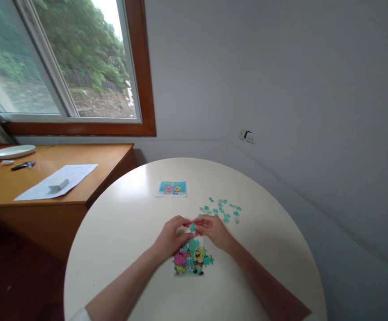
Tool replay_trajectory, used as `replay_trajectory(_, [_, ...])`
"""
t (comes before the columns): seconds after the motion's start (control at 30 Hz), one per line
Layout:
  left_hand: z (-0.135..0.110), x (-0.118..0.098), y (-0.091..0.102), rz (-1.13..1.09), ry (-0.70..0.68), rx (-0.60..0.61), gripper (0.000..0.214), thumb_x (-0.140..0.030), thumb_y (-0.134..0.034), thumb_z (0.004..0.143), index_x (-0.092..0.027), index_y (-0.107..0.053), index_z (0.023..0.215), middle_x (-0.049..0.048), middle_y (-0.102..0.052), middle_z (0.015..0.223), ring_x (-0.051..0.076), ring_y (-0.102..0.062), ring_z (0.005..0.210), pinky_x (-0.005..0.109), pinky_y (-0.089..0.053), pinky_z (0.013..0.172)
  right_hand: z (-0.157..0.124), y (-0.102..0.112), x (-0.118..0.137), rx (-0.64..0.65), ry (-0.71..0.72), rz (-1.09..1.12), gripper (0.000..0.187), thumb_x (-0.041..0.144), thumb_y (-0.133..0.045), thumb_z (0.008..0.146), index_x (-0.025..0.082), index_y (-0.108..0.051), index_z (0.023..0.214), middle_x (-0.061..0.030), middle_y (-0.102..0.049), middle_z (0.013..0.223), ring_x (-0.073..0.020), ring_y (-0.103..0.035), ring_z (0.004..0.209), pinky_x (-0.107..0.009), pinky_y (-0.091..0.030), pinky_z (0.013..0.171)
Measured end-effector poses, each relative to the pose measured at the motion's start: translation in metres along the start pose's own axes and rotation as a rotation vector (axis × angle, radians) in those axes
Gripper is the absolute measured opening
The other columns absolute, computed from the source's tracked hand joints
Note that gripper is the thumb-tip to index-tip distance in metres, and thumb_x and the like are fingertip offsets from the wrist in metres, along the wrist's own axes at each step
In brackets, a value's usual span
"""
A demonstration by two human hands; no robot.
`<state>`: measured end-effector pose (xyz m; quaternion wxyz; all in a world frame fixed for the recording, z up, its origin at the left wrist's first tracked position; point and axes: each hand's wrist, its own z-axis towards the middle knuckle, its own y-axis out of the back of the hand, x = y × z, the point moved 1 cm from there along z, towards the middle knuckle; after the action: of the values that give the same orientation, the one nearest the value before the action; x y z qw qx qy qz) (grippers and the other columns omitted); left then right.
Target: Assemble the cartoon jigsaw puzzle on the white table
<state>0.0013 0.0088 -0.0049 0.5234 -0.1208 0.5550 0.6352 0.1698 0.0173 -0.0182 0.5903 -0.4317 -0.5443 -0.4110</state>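
A small teal jigsaw puzzle piece [192,228] is held between my two hands, above the top edge of a partly assembled puzzle. My right hand [213,229] pinches it from the right with thumb and index finger. From the left, the curved fingers and thumb of my left hand [173,237] close around it, the fingertips of both hands meeting. The assembled puzzle [189,261] lies flat beneath, showing a pink starfish figure, a yellow square figure and a pale one between them. My left hand covers its upper left part. Several loose teal pieces [220,208] are scattered beyond my right hand.
A printed picture card [171,189] lies farther back on the round cream table [120,232]. At the left, a wooden desk [76,187] carries white paper [80,171], a small white box [58,184] and a white plate [13,151]. Behind is a wall with a socket [251,137].
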Motion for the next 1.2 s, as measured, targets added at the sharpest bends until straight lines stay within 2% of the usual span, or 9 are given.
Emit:
replay_trajectory(0.2, [0.000,0.000,0.000,-0.009,0.010,-0.002,0.017,-0.022,-0.062,0.071,-0.019,-0.060,0.087,0.0024,-0.060,0.084,0.015,-0.055,0.081,0.027,-0.042,0.075,0.001,0.000,-0.001,-0.030,-0.018,0.000,0.036,0.039,-0.074,0.054,0.015,-0.058,0.076,0.0025,-0.059,0.055,-0.0101,-0.055,0.049,-0.023,-0.041,0.049])
replay_trajectory(0.7, [-0.002,-0.002,-0.002,-0.003,0.032,0.015,0.015,-0.026,-0.066,0.067,-0.018,-0.056,0.076,0.0003,-0.059,0.080,0.014,-0.054,0.078,0.025,-0.042,0.072,-0.001,0.001,-0.004,0.074,-0.085,0.008,0.037,0.042,-0.074,0.053,0.015,-0.063,0.075,0.0022,-0.058,0.057,-0.0093,-0.053,0.050,-0.026,-0.042,0.054])
replay_trajectory(0.83, [-0.002,-0.002,-0.002,-0.010,0.027,0.018,0.015,-0.026,-0.066,0.067,-0.019,-0.057,0.076,0.0009,-0.060,0.081,0.014,-0.054,0.079,0.025,-0.042,0.071,-0.001,0.002,-0.004,0.087,-0.095,-0.003,0.037,0.043,-0.073,0.054,0.015,-0.062,0.076,0.0026,-0.057,0.057,-0.0099,-0.053,0.052,-0.026,-0.043,0.056])
replay_trajectory(1.03, [-0.002,-0.007,-0.003,0.009,0.014,0.064,0.018,-0.028,-0.067,0.066,-0.019,-0.059,0.079,0.0018,-0.060,0.081,0.015,-0.054,0.080,0.027,-0.041,0.074,-0.001,0.003,-0.006,0.093,-0.135,-0.015,0.038,0.040,-0.077,0.049,0.015,-0.059,0.072,0.0028,-0.058,0.058,-0.0090,-0.052,0.050,-0.025,-0.041,0.053])
replay_trajectory(1.2, [-0.002,-0.010,-0.002,0.036,0.017,0.064,0.018,-0.028,-0.066,0.067,-0.019,-0.059,0.081,0.0013,-0.059,0.081,0.015,-0.054,0.080,0.027,-0.041,0.074,-0.001,0.002,-0.003,0.074,-0.110,-0.041,0.038,0.043,-0.074,0.052,0.015,-0.056,0.069,0.0039,-0.057,0.054,-0.0080,-0.051,0.047,-0.024,-0.040,0.051])
